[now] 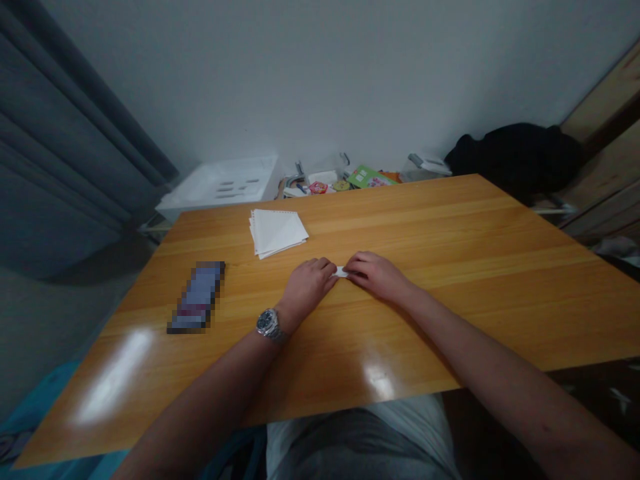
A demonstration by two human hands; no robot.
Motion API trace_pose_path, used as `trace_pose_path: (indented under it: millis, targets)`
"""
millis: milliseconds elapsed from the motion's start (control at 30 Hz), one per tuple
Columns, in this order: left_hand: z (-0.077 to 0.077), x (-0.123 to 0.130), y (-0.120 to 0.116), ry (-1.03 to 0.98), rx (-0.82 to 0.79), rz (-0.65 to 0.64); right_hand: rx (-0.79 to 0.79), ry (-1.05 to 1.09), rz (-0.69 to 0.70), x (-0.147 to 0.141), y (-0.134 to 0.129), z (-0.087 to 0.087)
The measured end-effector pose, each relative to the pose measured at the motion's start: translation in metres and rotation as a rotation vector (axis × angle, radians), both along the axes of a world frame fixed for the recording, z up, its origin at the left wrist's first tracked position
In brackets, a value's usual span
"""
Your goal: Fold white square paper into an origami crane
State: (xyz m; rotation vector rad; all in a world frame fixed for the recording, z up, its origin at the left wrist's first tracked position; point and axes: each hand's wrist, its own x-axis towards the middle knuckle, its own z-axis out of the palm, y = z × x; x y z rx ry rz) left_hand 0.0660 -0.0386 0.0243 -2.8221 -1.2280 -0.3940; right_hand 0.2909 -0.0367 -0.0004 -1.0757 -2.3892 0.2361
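Between my two hands is a small piece of white paper, mostly hidden by the fingers. My left hand, with a metal watch on its wrist, pinches the paper's left end. On the right end, the fingers of my right hand are closed in the same way. Both hands rest low on the wooden table, around its middle. Beyond my left hand lies a loose stack of white paper sheets, with torn perforations along the far edge.
A pixelated phone-like device lies on the table's left side. Behind the far edge stand a white plastic tray and a clutter of small items with a green booklet. A black cloth heap sits at the back right.
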Motion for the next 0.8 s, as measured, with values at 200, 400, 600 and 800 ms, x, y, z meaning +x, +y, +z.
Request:
trace_pose_path:
  millis: [200,400,600,800]
  targets:
    - [0.004,-0.003,0.002,-0.020,-0.011,-0.053,-0.002,0.056,-0.042,-0.001,-0.002,0.002]
    - [-0.001,-0.005,0.002,-0.232,-0.125,-0.006,-0.027,0.223,-0.112,-0.004,-0.006,0.008]
    - [-0.002,-0.003,0.002,-0.325,-0.174,0.131,0.073,0.201,-0.046,-0.006,-0.006,0.007]
    - [-0.004,-0.006,0.007,-0.243,-0.133,0.153,0.019,0.029,0.060,-0.008,-0.004,-0.001]
